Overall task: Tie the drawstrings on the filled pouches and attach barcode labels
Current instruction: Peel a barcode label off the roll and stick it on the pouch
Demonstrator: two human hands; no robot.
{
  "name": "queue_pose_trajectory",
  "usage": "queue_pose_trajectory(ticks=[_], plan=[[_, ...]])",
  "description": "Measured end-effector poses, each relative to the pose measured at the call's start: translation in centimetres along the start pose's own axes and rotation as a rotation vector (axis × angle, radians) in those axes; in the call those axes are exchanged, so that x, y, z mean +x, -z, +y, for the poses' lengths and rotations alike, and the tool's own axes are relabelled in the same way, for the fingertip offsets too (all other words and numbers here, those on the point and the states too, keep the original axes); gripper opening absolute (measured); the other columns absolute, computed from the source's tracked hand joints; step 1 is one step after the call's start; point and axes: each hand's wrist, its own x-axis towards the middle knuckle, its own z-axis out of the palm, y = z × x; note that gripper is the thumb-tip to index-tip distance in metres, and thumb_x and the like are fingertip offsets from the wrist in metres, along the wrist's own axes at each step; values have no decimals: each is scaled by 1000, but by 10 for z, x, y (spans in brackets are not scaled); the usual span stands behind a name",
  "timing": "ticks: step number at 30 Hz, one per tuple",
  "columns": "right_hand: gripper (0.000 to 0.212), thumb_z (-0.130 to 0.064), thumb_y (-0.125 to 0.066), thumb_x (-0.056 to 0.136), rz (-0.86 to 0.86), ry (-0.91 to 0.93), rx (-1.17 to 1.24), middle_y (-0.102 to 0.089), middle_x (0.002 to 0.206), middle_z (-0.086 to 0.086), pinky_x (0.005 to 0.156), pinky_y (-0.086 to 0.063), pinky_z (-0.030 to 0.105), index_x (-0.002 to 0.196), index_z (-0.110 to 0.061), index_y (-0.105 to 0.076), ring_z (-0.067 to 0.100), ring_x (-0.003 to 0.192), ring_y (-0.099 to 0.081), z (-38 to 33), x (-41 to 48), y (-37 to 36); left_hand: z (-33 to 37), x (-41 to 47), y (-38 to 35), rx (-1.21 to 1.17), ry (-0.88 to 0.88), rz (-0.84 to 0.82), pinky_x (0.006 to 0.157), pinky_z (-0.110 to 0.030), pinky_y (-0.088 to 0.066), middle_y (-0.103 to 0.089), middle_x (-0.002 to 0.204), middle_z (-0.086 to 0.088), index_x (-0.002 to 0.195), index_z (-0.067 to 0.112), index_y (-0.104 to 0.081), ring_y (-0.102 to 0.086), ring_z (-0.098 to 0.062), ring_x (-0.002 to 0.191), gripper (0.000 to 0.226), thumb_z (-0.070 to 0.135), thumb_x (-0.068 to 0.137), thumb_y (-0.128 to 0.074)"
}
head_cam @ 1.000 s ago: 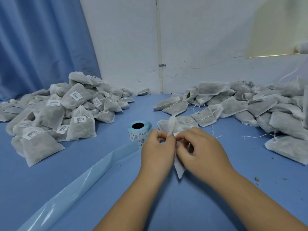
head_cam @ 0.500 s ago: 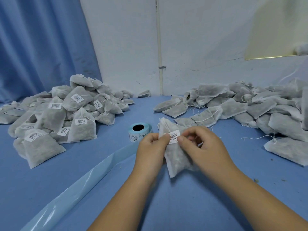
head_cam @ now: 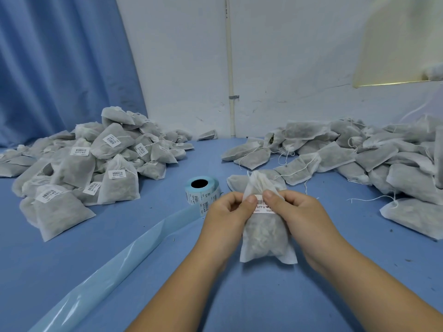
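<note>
Whereas a second ago the pouch (head_cam: pixel 263 236) was edge-on between the hands with no sticker showing, in the head view its broad face is now turned up to the camera, with a barcode label (head_cam: pixel 262 207) across its upper part. It hangs upright, just to the right of the label roll (head_cam: pixel 202 190) and nearer the person.

The left hand (head_cam: pixel 227 212) grips the pouch's left edge, thumb on the label's left end and fingers curled behind. The right hand (head_cam: pixel 294 212) pinches the other side, its thumb on top of the label.

I judge that the sticker is on and is being pressed flat. The neck above it looks gathered, so this pouch seems almost finished.

The pouch is thin, pale, non-woven fabric, slightly see-through, with a lumpy grey-green filling bulging its lower half and a flat seamed hem at the bottom. The label is a small white rectangle with black bars.

The roll is a squat cylinder with a pale blue liner and a dark hollow core. A glossy, translucent backing strip (head_cam: pixel 107 267) trails from it toward the person's left.

Left of the roll lies the labelled heap (head_cam: pixel 96 164). To its right is the unlabelled heap (head_cam: pixel 359 152), with loose white strings straggling over the matte blue table (head_cam: pixel 155 192).
</note>
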Motion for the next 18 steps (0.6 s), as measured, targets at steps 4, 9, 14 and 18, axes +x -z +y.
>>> queue_pose_trajectory(ticks=[4, 9, 14, 18], plan=[[38, -35, -68, 87, 51, 13, -53, -68, 83, 25, 69, -51, 42, 79, 2, -66, 23, 67, -62, 1, 1, -1, 0, -1, 1, 70, -34, -8, 59, -16, -48, -69, 69, 8, 81, 15, -68, -63, -4, 64, 18, 24, 95, -64], [46, -37, -70, 85, 94, 10, -60, -53, 61, 9, 59, -41, 34, 68, 3, -56, 18, 58, -50, 0, 2, 0, -1, -5, -1, 215, -83, 14, 76, -30, -54, -73, 82, 4, 83, 20, -71, -68, -9, 78, 17, 34, 92, -66], [49, -38, -68, 86, 94, 56, -114, -49, 59, 5, 56, -38, 29, 72, 7, -53, 15, 55, -45, 0, 2, 0, 1, -6, 1, 247, -134, 17, 73, -29, -53, -73, 80, 11, 81, 25, -72, -68, -5, 78, 15, 39, 85, -71], [50, -39, -67, 86, 89, 95, -166, -43, 56, 3, 55, -35, 30, 64, 2, -49, 14, 54, -41, 0, 1, -3, 0, -5, 1, 196, -80, 32, 66, -29, -50, -69, 71, 8, 75, 22, -69, -64, -8, 68, 20, 40, 84, -71]])
